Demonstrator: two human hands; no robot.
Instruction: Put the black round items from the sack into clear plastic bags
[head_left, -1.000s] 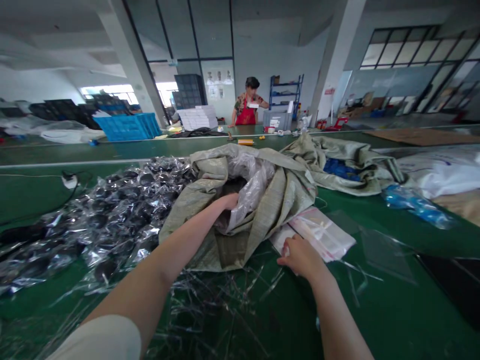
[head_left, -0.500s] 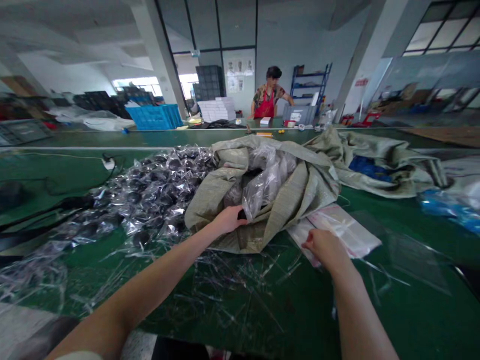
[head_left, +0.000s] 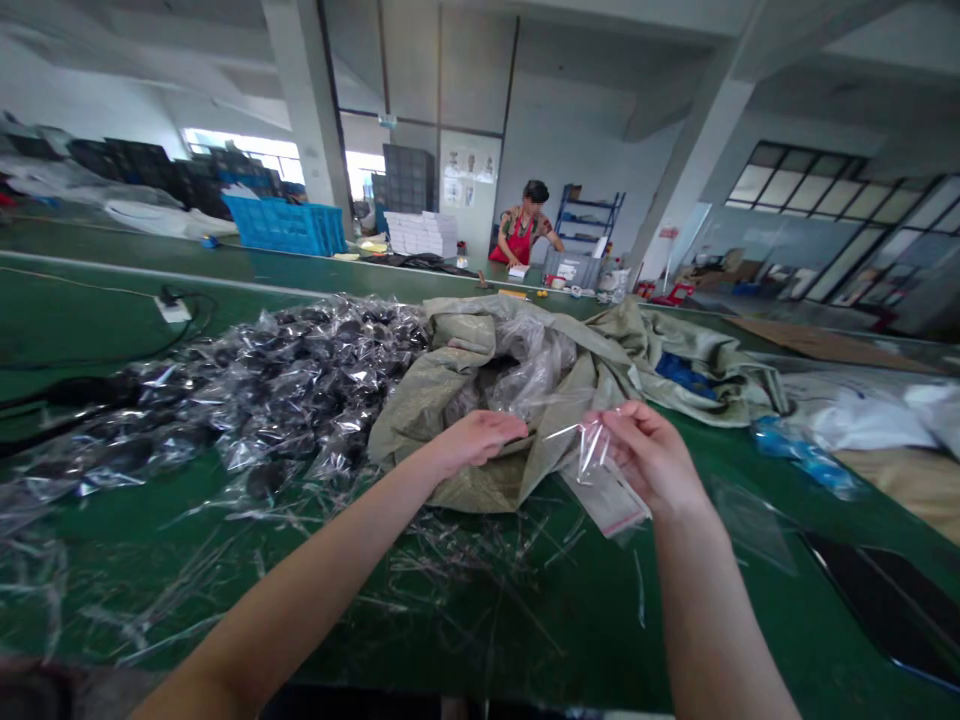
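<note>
Head view: the right hand (head_left: 652,460) is pinching the top edge of a clear plastic bag (head_left: 606,490) between thumb and fingers, the bag hanging just over the front of a woven sack (head_left: 405,435). The left hand (head_left: 476,445) is lying on the sack's fold, fingers pressed together. A pile of bagged black items (head_left: 300,390) is lying beside the sack. A firm edge pinch is probably keeping the slippery film from sliding.

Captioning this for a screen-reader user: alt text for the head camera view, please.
The right hand pinches a clear plastic bag above a green workbench, the left hand at a woven sack. A heap of plastic-wrapped dark items lies to the left; a co-worker in a red apron stands behind.
</note>
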